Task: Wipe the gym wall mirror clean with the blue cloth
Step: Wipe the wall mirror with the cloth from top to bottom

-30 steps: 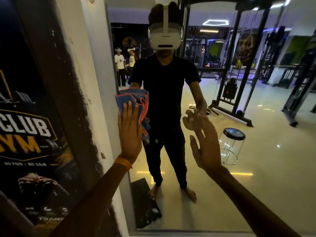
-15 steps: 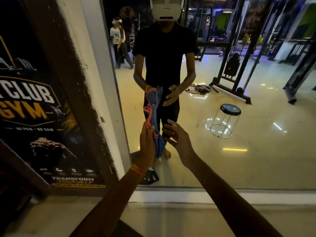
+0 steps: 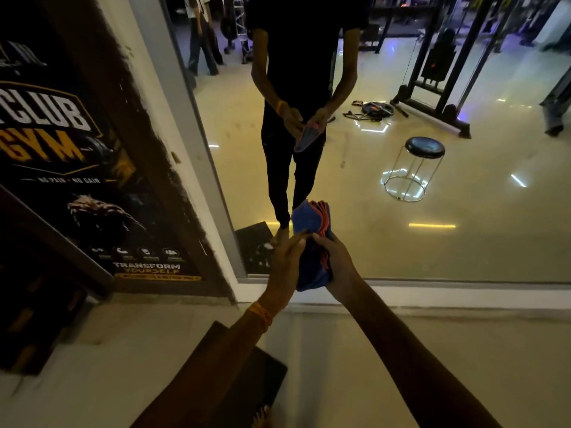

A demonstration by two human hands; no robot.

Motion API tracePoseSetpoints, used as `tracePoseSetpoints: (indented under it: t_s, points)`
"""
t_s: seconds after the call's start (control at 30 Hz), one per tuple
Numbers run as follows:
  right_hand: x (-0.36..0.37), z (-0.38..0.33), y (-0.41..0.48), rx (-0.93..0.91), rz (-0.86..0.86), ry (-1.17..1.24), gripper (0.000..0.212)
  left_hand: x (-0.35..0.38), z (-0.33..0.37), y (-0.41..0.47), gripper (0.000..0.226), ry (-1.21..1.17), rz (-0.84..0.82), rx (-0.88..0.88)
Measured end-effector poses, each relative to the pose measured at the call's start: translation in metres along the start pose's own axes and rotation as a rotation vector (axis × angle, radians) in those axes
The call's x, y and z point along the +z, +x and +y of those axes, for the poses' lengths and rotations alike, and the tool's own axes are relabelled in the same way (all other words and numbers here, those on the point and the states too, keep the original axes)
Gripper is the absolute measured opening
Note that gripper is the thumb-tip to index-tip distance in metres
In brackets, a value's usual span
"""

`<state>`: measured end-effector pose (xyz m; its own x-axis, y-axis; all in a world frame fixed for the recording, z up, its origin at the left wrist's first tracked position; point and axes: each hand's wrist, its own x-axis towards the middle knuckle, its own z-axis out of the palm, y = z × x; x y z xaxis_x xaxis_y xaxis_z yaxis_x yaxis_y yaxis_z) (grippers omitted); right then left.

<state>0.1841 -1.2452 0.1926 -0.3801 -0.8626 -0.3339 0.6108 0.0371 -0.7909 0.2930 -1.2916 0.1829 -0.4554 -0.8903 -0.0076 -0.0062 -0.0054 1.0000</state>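
Note:
The blue cloth (image 3: 312,239), folded and edged in orange, stands upright between both hands in front of the lower part of the wall mirror (image 3: 432,211), off the glass. My left hand (image 3: 285,264), with an orange wristband, grips its left side. My right hand (image 3: 335,259) holds its right side, fingers curled onto it. The mirror reflects a person in black holding the same cloth.
A gym poster (image 3: 77,165) covers the wall left of the mirror's white frame (image 3: 197,125). A white ledge (image 3: 432,296) runs below the glass. A dark mat (image 3: 247,375) lies on the floor by my feet. A stool and a cable machine appear as reflections.
My left hand took the cloth off the glass and brought it down. My right hand came in and took hold of the cloth's other side. The view tilted downward.

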Motion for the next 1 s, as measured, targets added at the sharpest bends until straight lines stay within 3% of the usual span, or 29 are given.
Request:
tracePoseSetpoints:
  t_s: [0.23, 0.4, 0.57, 0.7, 0.9, 1.0]
  points:
    - [0.014, -0.038, 0.001, -0.173, 0.063, 0.057, 0.018, -0.049, 0.019, 0.022, 0.048, 0.431, 0.020, 0.302]
    - [0.062, -0.101, 0.024, -0.516, 0.209, -0.074, 0.013, -0.108, 0.084, 0.092, 0.040, 0.684, 0.216, 0.728]
    - [0.133, -0.149, 0.044, -0.959, 0.353, -0.199, 0.023, -0.155, 0.171, 0.161, 0.041, 0.877, 0.323, 1.009]
    - [0.191, -0.166, 0.071, -1.222, 0.484, -0.319, 0.047, -0.194, 0.234, 0.206, 0.058, 0.938, 0.394, 1.097]
    - [0.248, -0.183, 0.133, -1.479, 0.464, -0.605, 0.052, -0.226, 0.308, 0.269, 0.072, 1.003, 0.599, 1.180]
    - [0.264, -0.188, 0.164, -1.515, 0.496, -0.807, 0.055, -0.228, 0.309, 0.297, 0.072, 0.990, 0.591, 1.224]
